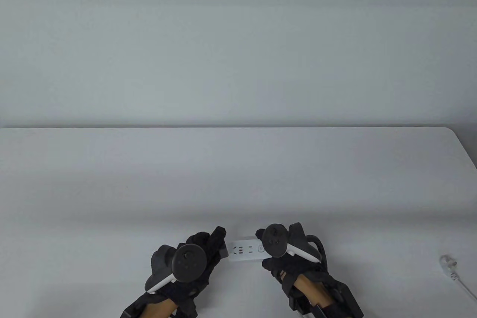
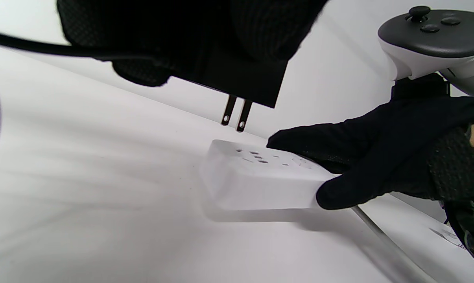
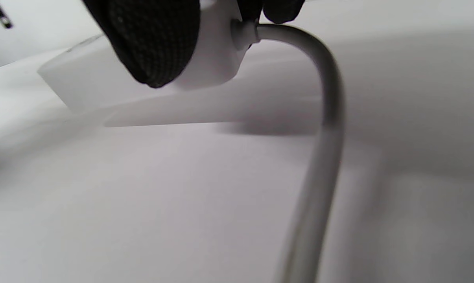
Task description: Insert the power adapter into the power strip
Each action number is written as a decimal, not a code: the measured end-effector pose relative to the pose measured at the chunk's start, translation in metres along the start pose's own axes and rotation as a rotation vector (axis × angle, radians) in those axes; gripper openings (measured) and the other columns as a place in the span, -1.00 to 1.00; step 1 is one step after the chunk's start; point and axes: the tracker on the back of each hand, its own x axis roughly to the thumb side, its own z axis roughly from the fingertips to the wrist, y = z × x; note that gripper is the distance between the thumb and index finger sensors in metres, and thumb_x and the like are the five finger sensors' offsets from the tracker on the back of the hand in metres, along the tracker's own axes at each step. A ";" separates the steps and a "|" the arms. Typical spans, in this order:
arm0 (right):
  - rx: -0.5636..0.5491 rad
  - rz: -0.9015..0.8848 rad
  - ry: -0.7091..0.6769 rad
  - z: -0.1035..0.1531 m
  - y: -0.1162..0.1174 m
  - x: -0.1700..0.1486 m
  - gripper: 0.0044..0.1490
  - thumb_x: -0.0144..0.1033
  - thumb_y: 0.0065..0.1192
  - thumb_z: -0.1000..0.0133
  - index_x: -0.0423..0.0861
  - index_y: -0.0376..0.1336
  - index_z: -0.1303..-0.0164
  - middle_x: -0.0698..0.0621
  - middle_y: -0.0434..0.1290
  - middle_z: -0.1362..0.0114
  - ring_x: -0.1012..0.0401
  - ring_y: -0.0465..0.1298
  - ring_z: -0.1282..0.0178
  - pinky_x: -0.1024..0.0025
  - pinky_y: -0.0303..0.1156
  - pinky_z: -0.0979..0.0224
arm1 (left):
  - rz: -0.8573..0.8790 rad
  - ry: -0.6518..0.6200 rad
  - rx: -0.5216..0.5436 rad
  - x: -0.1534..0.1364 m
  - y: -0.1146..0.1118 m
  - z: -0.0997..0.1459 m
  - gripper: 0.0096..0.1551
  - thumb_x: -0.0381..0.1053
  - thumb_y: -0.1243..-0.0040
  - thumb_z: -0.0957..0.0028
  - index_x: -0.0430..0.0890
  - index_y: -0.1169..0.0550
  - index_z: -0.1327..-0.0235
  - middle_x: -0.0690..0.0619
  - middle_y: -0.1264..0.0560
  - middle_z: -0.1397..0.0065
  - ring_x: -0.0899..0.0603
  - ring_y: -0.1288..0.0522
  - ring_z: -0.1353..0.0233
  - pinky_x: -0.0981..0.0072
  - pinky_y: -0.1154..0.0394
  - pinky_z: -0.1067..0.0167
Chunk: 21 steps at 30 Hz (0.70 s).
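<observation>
Left hand (image 2: 189,43) grips adapter (image 2: 240,74), prongs (image 2: 237,114) just above strip (image 2: 260,177), which right hand (image 2: 378,157) grips; square prongs to slots, then press straight down.

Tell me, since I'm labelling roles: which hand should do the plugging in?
Left. The left hand holds the adapter, prongs just above the strip. The right hand grips the strip's cord end, likely to steady it.
</observation>
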 end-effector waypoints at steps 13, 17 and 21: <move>0.094 0.024 -0.109 -0.007 0.028 0.025 0.07 -0.11 0.27 -0.12 -0.01 -0.19 -0.73 -0.11 -0.05 -0.80 -0.12 -0.20 -0.73 -0.25 -0.19 -0.58 | -0.008 -0.014 -0.024 0.001 -0.002 0.000 -0.23 0.01 -0.18 -0.08 0.00 -0.31 -0.64 -0.24 -0.43 -0.48 -0.33 -0.57 -0.29 -0.19 -0.47 -0.33; 0.098 0.051 -0.113 -0.008 0.036 0.026 0.07 -0.09 0.25 -0.12 0.00 -0.20 -0.73 -0.10 -0.07 -0.80 -0.11 -0.21 -0.73 -0.25 -0.20 -0.58 | -0.010 -0.014 -0.033 0.001 -0.003 0.000 -0.23 0.01 -0.20 -0.08 -0.07 -0.32 -0.62 -0.25 -0.44 -0.47 -0.33 -0.58 -0.29 -0.19 -0.48 -0.33; 0.109 0.048 -0.108 -0.009 0.037 0.027 0.07 -0.08 0.24 -0.12 0.01 -0.21 -0.73 -0.10 -0.09 -0.81 -0.11 -0.22 -0.73 -0.25 -0.20 -0.58 | -0.015 -0.013 -0.051 0.002 -0.003 0.000 -0.22 0.01 -0.20 -0.07 -0.10 -0.33 -0.61 -0.24 -0.44 -0.47 -0.33 -0.58 -0.29 -0.19 -0.49 -0.33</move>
